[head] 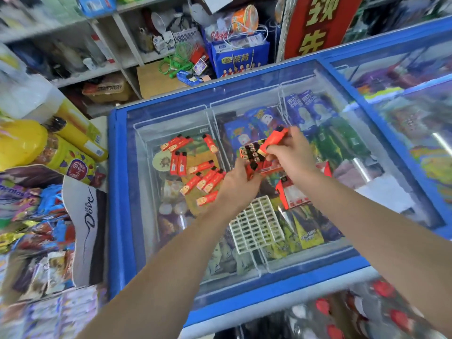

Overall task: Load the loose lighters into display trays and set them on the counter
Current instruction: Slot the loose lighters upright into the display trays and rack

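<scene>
Several loose red lighters [195,167] lie scattered on the glass lid of a blue chest freezer [269,297]. My left hand [238,187] grips the near edge of a red display tray [259,159] partly filled with lighters, held above the glass. My right hand [291,155] pinches one red lighter [274,139] tilted over the tray's far side. An empty white grid tray [256,225] rests on the glass just below my hands. A red and white box [293,194] lies beside it, under my right forearm.
Ice cream packs fill the wire baskets under the glass. A second freezer [403,77] adjoins on the right. Candy packs, a Dove display [88,226] and yellow tubs [22,140] crowd the left. Shelves and a blue gift bag [239,57] stand behind.
</scene>
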The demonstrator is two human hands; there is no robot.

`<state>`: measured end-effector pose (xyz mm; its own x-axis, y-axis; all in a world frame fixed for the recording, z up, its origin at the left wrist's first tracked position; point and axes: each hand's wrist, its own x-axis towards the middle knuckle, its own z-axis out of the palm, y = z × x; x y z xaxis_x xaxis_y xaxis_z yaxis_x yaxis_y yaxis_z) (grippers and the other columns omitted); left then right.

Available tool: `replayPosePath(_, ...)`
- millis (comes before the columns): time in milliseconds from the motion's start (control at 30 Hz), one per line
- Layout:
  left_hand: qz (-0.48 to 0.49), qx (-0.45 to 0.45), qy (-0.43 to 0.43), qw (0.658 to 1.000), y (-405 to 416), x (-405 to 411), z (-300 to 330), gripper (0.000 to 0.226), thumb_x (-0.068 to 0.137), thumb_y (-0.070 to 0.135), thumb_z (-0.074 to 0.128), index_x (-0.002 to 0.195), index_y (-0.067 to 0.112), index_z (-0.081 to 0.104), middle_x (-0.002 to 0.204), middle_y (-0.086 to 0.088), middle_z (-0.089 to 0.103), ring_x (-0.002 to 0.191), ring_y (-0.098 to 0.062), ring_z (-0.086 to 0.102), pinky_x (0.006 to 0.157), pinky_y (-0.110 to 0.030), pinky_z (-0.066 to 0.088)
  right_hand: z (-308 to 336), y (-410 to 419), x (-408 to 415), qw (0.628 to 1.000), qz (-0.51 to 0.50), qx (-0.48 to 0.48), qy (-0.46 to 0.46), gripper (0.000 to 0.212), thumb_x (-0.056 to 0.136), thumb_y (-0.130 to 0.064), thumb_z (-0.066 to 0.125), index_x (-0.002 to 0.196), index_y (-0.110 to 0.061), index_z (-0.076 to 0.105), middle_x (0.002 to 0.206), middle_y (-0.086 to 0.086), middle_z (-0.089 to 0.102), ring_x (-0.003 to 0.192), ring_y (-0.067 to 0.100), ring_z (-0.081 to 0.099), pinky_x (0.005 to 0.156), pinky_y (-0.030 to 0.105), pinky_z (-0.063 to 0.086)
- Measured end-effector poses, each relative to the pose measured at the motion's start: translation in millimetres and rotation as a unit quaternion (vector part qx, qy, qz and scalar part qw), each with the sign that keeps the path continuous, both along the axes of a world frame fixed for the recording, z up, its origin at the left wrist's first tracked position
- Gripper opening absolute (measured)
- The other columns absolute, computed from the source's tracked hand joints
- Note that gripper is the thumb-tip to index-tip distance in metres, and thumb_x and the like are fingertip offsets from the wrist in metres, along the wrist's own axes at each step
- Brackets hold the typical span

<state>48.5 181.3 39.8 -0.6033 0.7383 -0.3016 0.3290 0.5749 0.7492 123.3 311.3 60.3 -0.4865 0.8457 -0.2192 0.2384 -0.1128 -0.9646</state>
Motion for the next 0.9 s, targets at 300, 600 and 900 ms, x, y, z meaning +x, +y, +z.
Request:
replayPosePath(300, 0.0, -0.021, 0.041, 0.999, 28, 81, 10, 0.036, 0.107, 0.035, 0.045, 0.131, 0.011, 0.035, 0.089, -0.017, 0.068, 0.075, -0.039, 0.067, 0.051, -0.035, 0.039, 1, 39, 112, 0.998, 0.014, 0.057, -0.025, 0.03, 0.077, -0.002, 0.061, 0.094, -0.026, 0.055, 0.069, 0.001, 0.068, 0.052, 0.021, 0.064, 0.048, 0.03, 0.049)
replayPosePath(600, -0.013, -0.081, 0.071, 0.994, 47, 111, 15, 0.055, 0.11, 0.03, 0.036, 0.158, 0.014, 0.015, 0.1, -0.023, 0.069, 0.083, -0.04, 0.069, 0.058, -0.041, 0.049, -18, 63, 152, 0.967, 0.084, 0.216, -0.109, 0.02, 0.091, -0.005, 0.062, 0.106, -0.018, 0.067, 0.09, -0.006, 0.069, 0.073, 0.004, 0.064, 0.068, 0.019, 0.049)
replayPosePath(900, -0.029, -0.104, 0.074, 0.991, 56, 113, 7, 0.052, 0.11, 0.023, 0.035, 0.158, 0.011, 0.017, 0.106, -0.02, 0.067, 0.082, -0.035, 0.069, 0.055, -0.037, 0.049, -24, 80, 159, 0.897, 0.191, 0.354, -0.183, 0.022, 0.09, -0.001, 0.06, 0.103, -0.012, 0.074, 0.099, 0.003, 0.066, 0.075, 0.008, 0.058, 0.071, 0.027, 0.051)
